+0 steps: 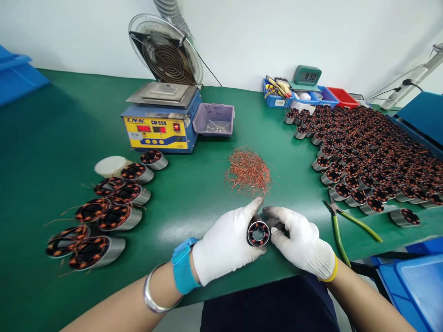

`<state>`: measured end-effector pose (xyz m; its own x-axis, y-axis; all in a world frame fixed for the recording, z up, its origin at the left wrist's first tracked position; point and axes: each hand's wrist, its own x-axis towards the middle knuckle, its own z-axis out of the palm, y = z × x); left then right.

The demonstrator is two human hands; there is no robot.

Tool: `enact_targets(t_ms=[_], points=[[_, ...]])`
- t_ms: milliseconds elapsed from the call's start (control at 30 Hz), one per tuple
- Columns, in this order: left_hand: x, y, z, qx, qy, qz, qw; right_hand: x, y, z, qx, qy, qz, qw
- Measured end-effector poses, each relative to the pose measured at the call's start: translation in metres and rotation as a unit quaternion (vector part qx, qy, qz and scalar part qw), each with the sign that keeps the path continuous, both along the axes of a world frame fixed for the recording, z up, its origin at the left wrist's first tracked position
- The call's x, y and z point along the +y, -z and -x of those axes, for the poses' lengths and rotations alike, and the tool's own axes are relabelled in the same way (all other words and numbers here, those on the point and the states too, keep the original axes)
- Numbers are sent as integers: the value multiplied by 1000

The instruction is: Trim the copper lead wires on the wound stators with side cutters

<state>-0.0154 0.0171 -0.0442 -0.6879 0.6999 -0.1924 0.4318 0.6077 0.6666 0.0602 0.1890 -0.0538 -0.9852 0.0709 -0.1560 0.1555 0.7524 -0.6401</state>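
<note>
Stator (258, 224) with round metal shell and copper windings is at the lower middle of the frame, its end face turned to the camera. The left hand (224, 242), in a white glove, holds it from the left side. The right hand (302, 237), also gloved, is just beside it, with fingers bent and narrow; I cannot tell whether they pinch something. Above the hands, a heap of copper wire scraps (248, 170) lies on the green table (194, 184). To the right lie the cutting pliers (334, 210), their green handles apart. At the right of the frame, many other stators (374, 152) stand in a dense group. At the left, a smaller group of stators (119, 217) stands next to a white round block (110, 165). Above this group are a yellow and blue machine (155, 131), a purple tray (214, 134) at its side, and a round fan (169, 62). At the upper right, a clock (307, 75) shows 8:50.
</note>
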Motion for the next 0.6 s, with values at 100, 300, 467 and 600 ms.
enact_targets(t_ms=[100, 300, 467, 600], points=[[-4, -5, 0, 8, -17, 8, 1000, 7, -1, -7, -15, 46, 37, 998], [-34, -10, 22, -10, 73, -71, 995, 17, 7, -37, 208, 39, 11, 977], [-24, -1, 19, -2, 131, -27, 991, 3, 7, -42, 292, -135, -52, 945], [-4, -3, 5, 46, 65, 53, 995, -13, 9, -38, 236, -84, -117, 961]])
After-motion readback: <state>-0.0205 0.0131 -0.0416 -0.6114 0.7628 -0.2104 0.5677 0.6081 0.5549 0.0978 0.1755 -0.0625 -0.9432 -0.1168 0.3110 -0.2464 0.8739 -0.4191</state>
